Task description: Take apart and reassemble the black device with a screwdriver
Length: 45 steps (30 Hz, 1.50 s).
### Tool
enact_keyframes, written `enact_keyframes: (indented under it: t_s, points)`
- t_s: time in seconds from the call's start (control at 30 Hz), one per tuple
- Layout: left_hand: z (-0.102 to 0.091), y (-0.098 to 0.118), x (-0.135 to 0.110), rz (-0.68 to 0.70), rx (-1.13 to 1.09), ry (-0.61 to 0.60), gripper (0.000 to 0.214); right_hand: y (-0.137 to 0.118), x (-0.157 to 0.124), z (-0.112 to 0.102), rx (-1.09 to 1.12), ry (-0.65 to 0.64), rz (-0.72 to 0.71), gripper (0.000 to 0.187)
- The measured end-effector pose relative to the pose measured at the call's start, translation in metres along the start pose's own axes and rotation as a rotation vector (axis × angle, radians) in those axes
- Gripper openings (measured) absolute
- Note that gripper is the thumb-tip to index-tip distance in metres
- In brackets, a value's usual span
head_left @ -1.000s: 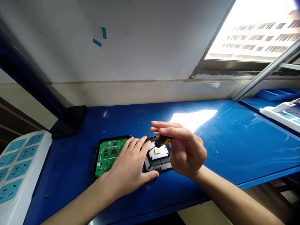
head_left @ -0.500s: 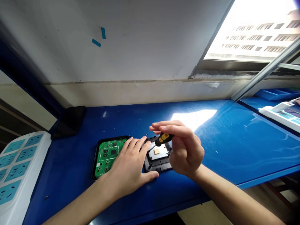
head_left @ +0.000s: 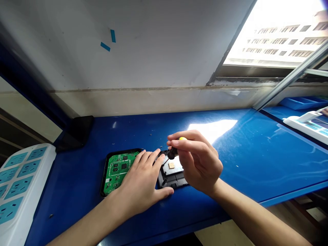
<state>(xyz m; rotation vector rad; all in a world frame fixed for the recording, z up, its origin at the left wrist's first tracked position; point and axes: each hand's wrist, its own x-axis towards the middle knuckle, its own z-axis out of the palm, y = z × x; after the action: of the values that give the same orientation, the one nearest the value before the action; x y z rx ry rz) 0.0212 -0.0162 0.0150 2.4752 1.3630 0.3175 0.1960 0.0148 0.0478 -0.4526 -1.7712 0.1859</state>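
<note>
My right hand (head_left: pixel 198 160) is closed around the handle of a black and yellow screwdriver (head_left: pixel 172 153). Its thin shaft slants down and left to the upper left part of a metal plate (head_left: pixel 176 168), which has a small tan square pad on it. The plate lies in a black plastic cover (head_left: pixel 174 181). My left hand (head_left: pixel 140 177) is laid flat, fingers stretched out, across the cover's left edge and the right side of a green circuit board (head_left: pixel 116 171). That board sits in a black casing; the hand hides part of it.
A white power strip (head_left: pixel 24 181) with teal sockets is at the left. Behind it a dark object (head_left: pixel 75 133) stands by the wall. Tiny bits, perhaps screws, are scattered on the blue table (head_left: pixel 256 153). At the far right are a blue tray (head_left: pixel 302 102) and another power strip (head_left: pixel 307 124).
My right hand's fingers have closed further round the screwdriver handle, which is now steeper. My left hand, the board and the cover have stayed in place.
</note>
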Motion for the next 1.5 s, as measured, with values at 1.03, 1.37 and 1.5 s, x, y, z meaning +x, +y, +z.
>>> enact_keyframes:
  t_s: [1.03,1.37,1.5]
  points:
    - [0.002,-0.001,0.000,-0.019,0.011,-0.029,0.087,0.007,-0.006,-0.006,0.023,0.026,0.040,0.039]
    - [0.003,-0.002,0.000,-0.018,0.033,-0.025,0.088,0.028,0.000,-0.012,-0.100,0.185,0.119,0.035]
    - [0.002,-0.002,-0.001,-0.014,0.040,-0.020,0.088,0.029,0.000,-0.010,-0.034,0.200,0.197,0.032]
